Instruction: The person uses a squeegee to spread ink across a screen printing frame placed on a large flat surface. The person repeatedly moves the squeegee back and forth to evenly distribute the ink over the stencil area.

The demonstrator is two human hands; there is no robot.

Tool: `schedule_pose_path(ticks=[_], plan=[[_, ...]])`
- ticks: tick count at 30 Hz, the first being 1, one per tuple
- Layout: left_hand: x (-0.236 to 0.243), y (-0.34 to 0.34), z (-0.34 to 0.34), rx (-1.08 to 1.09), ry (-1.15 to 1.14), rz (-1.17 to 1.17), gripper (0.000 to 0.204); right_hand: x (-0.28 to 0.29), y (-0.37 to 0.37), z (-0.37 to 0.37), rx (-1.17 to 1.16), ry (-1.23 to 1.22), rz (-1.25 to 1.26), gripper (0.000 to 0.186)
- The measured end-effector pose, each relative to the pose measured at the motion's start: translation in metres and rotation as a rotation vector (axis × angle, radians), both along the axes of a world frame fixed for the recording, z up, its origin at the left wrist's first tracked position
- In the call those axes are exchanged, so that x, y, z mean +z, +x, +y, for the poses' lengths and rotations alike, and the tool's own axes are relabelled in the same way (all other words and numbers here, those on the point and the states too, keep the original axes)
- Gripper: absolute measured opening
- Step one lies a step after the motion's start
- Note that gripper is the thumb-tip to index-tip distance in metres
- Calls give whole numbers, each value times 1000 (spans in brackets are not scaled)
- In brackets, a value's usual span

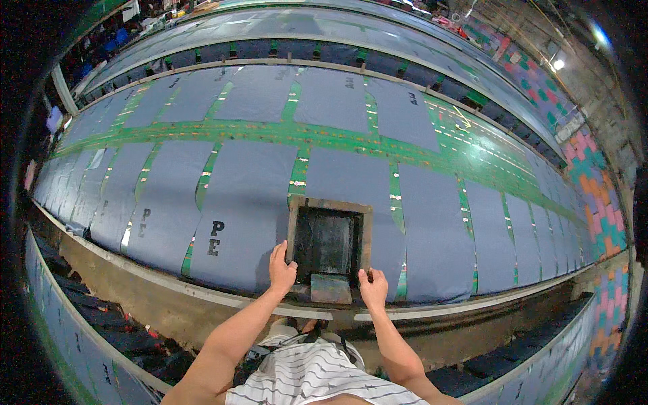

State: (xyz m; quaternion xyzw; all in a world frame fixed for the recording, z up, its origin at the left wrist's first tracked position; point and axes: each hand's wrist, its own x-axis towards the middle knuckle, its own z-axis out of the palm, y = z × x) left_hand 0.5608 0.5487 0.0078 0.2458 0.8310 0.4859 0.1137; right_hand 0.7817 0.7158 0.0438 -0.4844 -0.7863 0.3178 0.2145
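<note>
Down at the near edge, the left hand (281, 270) gripped the left side of a wooden printing frame (329, 244) while the right hand (373, 287) clasped its lower right corner. It lay on grey fabric panels (243, 196) covering the long green counter (472, 145).

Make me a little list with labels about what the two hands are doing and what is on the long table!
left hand: left hand grips the left edge of the wooden-framed dark printing screen
right hand: right hand holds the frame's lower right corner
screen: lies flat on a grey-blue fabric panel
inside the screen: grey squeegee block at its near end
printed panel: grey-blue fabric panel with black letters, left of the screen
table: long green table covered in rows of panels
</note>
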Motion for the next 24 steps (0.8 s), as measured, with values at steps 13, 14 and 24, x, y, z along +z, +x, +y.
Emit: schedule_pose_path(ticks=[13, 14, 24], plan=[[-11, 8, -10, -36, -34, 35, 70, -10, 17, 1, 72, 14, -86, 46], [-11, 7, -11, -33, -33, 28, 70, -10, 17, 0, 79, 16, -84, 46], [-7, 8, -14, -30, -15, -63, 70, -12, 18, -2, 75, 25, -89, 47]])
